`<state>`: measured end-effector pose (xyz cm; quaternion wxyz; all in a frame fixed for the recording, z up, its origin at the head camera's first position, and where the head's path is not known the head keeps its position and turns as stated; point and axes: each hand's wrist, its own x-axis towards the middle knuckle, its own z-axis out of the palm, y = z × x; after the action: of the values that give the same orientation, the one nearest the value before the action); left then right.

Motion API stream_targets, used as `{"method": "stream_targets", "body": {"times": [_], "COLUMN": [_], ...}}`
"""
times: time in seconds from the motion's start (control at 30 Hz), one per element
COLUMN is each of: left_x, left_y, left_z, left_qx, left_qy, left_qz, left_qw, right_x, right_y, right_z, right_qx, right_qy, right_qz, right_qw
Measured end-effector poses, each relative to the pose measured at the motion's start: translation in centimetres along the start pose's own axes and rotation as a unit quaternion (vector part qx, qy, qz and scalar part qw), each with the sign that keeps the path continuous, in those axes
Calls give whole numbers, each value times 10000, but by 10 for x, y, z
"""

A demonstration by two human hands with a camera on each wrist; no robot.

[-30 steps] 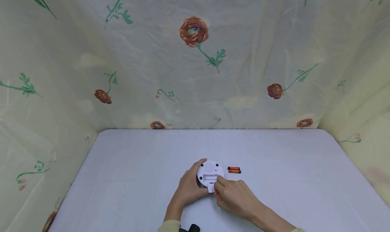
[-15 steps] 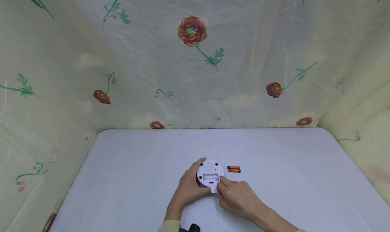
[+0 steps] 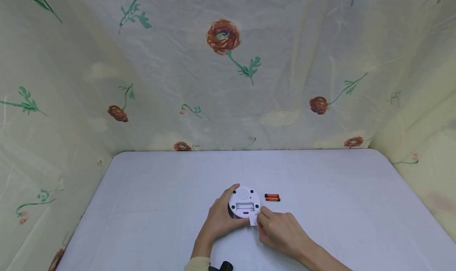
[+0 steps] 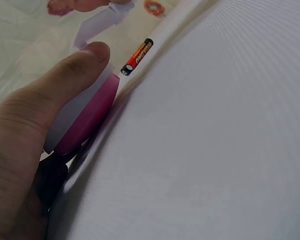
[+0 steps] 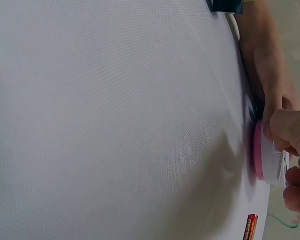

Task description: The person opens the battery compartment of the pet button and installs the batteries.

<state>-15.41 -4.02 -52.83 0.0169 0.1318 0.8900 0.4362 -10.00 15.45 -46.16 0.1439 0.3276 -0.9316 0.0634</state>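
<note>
My left hand (image 3: 221,219) grips a round white device (image 3: 244,192) by its left side, thumb at the near edge. The device lies with its underside up, showing speaker holes, several dark feet and an uncovered battery slot (image 3: 245,206) with no battery in it. A pink band (image 4: 92,117) runs round its other face in the left wrist view. Between thumb and fingers, my right hand (image 3: 281,229) pinches a small white battery cover (image 3: 253,220) at the device's near edge. In the left wrist view the cover (image 4: 97,25) appears as a thin tabbed plate.
Two red-and-black batteries (image 3: 272,197) lie side by side just right of the device. A white cloth covers the table (image 3: 160,192). Flower-patterned sheeting (image 3: 285,65) hangs behind and at both sides. A black object (image 3: 226,266) shows by the left wrist.
The right hand has shifted slightly right with the battery cover, off the lower part of the device's underside to its near edge. The left hand keeps its grip; the batteries stay put.
</note>
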Motion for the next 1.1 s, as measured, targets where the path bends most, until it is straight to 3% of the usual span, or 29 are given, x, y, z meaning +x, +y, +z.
{"method": "stream_targets", "body": {"times": [0.43,0.73,0.97,1.1], "left_x": [-1,-1,-2,-1], "left_y": [2,2,2,4], "left_z": [0,2,2,1], "left_qx": [-65,-57,-61,-58], "left_qy": [18,65,118,90], "left_qz": [-114,-221,-242,-264], "left_qw": [9999,9997,9996,9996], "right_x": [-13,-19,-24,-27], "right_y": [5,0,-4,-3], "right_z": [5,10,11,11], "right_qx": [-161,-163,33,115], "right_qy": [279,118,-403,-460], "right_qz": [107,175,451,524], "right_qw": [9994,9996,9982,9975]}}
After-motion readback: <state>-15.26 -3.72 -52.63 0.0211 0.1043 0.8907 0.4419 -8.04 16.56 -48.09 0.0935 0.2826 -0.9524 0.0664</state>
